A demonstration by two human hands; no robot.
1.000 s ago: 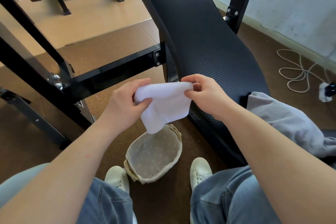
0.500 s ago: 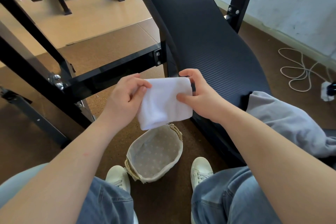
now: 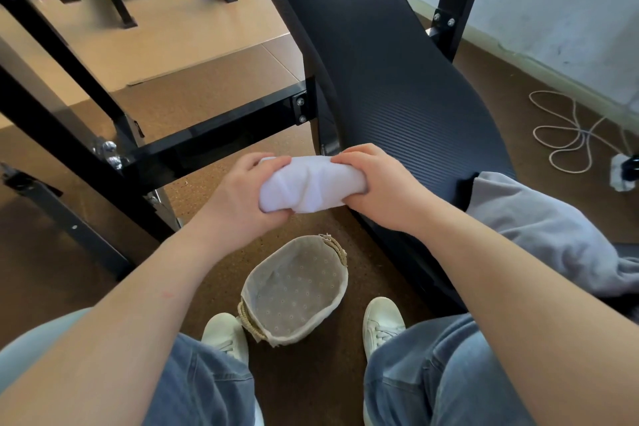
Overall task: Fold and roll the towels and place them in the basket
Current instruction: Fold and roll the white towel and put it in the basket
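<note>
**Above the basket: towel bunched up between two hands**

Up over the floor, between the knees, a white towel (image 3: 311, 185) sits rolled into a chunky bundle, held in mid-air. Left hand (image 3: 247, 197) is wrapped around its left end, fingers curled over the top and thumb underneath. Right hand (image 3: 375, 180) grips the right end the same way, knuckles up. So both hands are closed tight on the cloth, nothing loose hanging down.

Straight below, on the brown floor (image 3: 207, 190), sits the basket (image 3: 340, 290). It's an oval one with a dotted fabric liner and woven rope handles at the ends, and I can't see anything inside it. The towel isn't touching it, just hovering above its far edge.

Two white sneakers flank the basket, the left one (image 3: 224, 334) just beside its near-left handle and the right one (image 3: 382, 320) a bit apart. Blue jeans fill the bottom corners. A dark ribbed mat (image 3: 380, 62) slopes down on the right, with a grey garment (image 3: 539, 225) draped by the right forearm. Black metal frame bars (image 3: 214, 138) cross on the left.
</note>
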